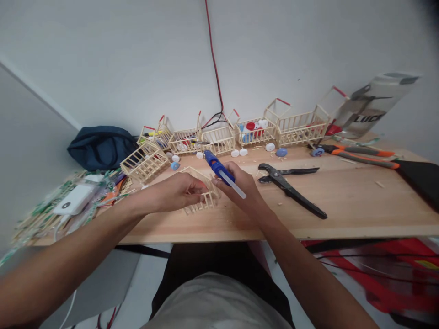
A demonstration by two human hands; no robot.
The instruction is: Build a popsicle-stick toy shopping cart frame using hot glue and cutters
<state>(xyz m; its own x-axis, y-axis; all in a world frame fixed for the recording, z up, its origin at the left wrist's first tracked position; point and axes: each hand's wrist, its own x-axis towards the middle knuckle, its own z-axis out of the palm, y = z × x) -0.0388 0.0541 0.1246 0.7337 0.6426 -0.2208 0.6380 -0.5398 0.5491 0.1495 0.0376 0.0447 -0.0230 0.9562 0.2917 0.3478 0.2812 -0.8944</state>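
My right hand [240,187] is closed round a blue hot glue gun [214,164]; a whitish glue stick [233,183] juts from its back end, and its nozzle points away from me. Close by on the left, my left hand [181,191] has its fingers pinched on a small frame of wooden sticks [197,208] at the table's front. The fingers hide part of that frame, and something red shows at the fingertips. Behind both hands stand several finished-looking stick carts [219,139] with red-tipped handles and round wheels [235,153].
Black pliers [291,189] lie right of my hands, with orange-handled pliers [363,153] farther back. A blue pouch [103,147], a white power bank [77,196] and bundled sticks [37,214] crowd the left. A clear bag [370,107] leans at the wall. Stick scraps dot the table [360,205].
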